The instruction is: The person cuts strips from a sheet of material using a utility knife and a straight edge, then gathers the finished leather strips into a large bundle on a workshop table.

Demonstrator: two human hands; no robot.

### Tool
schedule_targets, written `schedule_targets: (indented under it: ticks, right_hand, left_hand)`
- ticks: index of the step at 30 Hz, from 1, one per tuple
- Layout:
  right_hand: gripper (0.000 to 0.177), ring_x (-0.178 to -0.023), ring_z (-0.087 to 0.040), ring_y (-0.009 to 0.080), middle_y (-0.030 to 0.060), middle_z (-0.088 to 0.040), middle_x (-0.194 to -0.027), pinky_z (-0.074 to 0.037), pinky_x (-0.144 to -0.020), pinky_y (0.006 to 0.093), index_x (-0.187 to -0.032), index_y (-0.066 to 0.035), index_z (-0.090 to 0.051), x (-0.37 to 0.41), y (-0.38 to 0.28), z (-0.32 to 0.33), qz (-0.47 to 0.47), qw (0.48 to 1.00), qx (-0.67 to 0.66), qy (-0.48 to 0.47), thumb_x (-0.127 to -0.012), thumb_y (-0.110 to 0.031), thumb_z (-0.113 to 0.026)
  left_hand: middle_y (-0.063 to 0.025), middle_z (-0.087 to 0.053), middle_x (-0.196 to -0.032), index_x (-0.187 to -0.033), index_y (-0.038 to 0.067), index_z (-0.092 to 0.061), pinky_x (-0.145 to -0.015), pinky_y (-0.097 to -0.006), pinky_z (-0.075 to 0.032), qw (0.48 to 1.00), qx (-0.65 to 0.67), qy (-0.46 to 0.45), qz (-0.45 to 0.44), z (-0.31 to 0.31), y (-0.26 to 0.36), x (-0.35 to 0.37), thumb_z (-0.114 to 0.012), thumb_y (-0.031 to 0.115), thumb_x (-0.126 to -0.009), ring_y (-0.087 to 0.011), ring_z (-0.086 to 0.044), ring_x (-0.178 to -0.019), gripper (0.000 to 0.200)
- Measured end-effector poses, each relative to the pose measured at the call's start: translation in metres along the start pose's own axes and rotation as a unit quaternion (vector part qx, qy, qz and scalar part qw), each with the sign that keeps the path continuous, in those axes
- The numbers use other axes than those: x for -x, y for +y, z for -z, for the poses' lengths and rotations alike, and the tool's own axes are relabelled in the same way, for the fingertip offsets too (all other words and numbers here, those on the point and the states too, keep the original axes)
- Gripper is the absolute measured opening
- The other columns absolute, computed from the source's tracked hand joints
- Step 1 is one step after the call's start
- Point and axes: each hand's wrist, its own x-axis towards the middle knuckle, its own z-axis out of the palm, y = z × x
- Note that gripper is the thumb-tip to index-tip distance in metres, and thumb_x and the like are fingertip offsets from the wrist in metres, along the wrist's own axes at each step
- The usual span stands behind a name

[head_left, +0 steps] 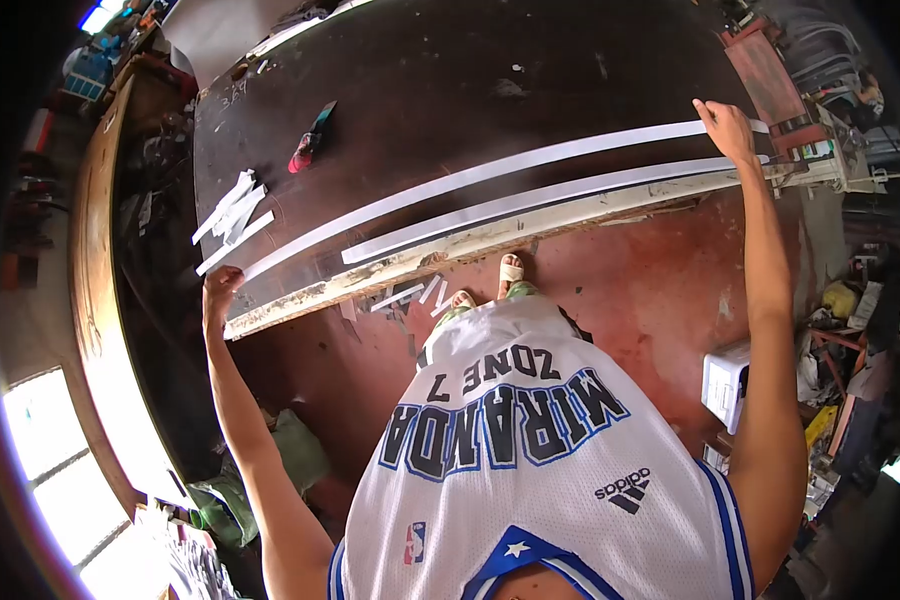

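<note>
A long white strip (530, 160) stretches across the dark tabletop (420, 90). At its left end, my left hand (222, 285) is closed, with the fingers pinching the strip by the table's corner. My right hand (727, 130) is closed on the same strip close to its right end, and a short bit of it shows past the hand. A second white strip (530, 204) lies nearer the front edge, roughly alongside the first. Short white strip pieces (235, 208) are heaped just above my left hand. Farther in lies a slim tool with a red and teal handle (313, 138).
The table's worn pale front edge (370, 278) runs between me and the strips. White scraps (400, 298) lie on the red floor (630, 290) near my feet. A white container (725, 385) stands at right, and a long wooden panel (95, 240) leans at left.
</note>
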Motion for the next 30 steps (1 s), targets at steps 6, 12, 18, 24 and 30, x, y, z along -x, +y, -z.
schedule_targets:
  ticks: [6, 12, 18, 24, 30]
  right_hand:
    - [0.049, -0.069, -0.058, 0.0449, 0.0221, -0.060, -0.067, -0.045, -0.062, 0.0493, -0.069, 0.000, -0.060, -0.006, -0.016, -0.020, 0.004, 1.000, -0.022, -0.012, -0.098, -0.040, -0.054]
    - [0.030, -0.086, -0.062, 0.0358, 0.0120, -0.065, -0.087, -0.045, -0.086, 0.0458, -0.090, -0.005, -0.069, 0.021, -0.025, -0.077, 0.117, 0.991, -0.052, 0.031, -0.095, -0.033, -0.061]
    - [0.018, -0.095, -0.065, 0.0332, 0.0143, -0.068, -0.099, -0.051, -0.083, 0.0384, -0.096, 0.000, -0.069, 0.088, -0.088, -0.057, 0.151, 0.923, -0.313, -0.166, -0.087, -0.015, -0.071]
    - [0.048, -0.107, -0.059, 0.0352, 0.0129, -0.064, -0.115, -0.045, -0.096, 0.0421, -0.114, -0.002, -0.067, 0.128, -0.106, -0.058, 0.149, 0.912, -0.279, -0.261, -0.078, -0.032, -0.078]
    - [0.063, -0.111, -0.056, 0.0359, 0.0142, -0.062, -0.119, -0.043, -0.098, 0.0438, -0.127, -0.004, -0.059, 0.126, -0.118, -0.051, 0.120, 0.923, -0.242, -0.274, -0.071, -0.022, -0.082]
  left_hand:
    - [-0.0073, -0.071, -0.082, -0.095, 0.004, -0.072, -0.070, -0.0330, -0.050, 0.995, -0.101, 0.001, 0.017, -0.002, -0.006, -0.019, -0.071, 0.015, -0.085, -0.0175, -0.066, -0.076, 0.015]
    - [-0.0136, -0.070, -0.108, -0.107, 0.011, -0.072, -0.090, -0.0424, -0.051, 0.954, -0.243, 0.156, -0.075, -0.044, 0.053, -0.018, -0.069, 0.021, -0.087, -0.0337, -0.065, -0.102, 0.022]
    - [-0.0148, -0.072, -0.102, -0.110, 0.010, -0.071, -0.079, -0.0381, -0.054, 0.981, -0.071, 0.042, -0.178, -0.142, 0.176, 0.009, -0.064, 0.018, -0.092, -0.0277, -0.070, -0.094, 0.021]
    - [-0.0143, -0.068, -0.108, -0.114, 0.012, -0.068, -0.084, -0.0411, -0.053, 0.974, -0.112, 0.188, -0.059, -0.155, 0.166, -0.062, -0.069, 0.019, -0.086, -0.0326, -0.065, -0.100, 0.029]
    - [-0.0086, -0.057, -0.128, -0.126, 0.015, -0.060, -0.098, -0.0491, -0.044, 0.953, -0.241, 0.181, -0.018, -0.148, 0.170, -0.134, -0.072, 0.025, -0.085, -0.0310, -0.050, -0.124, 0.044]
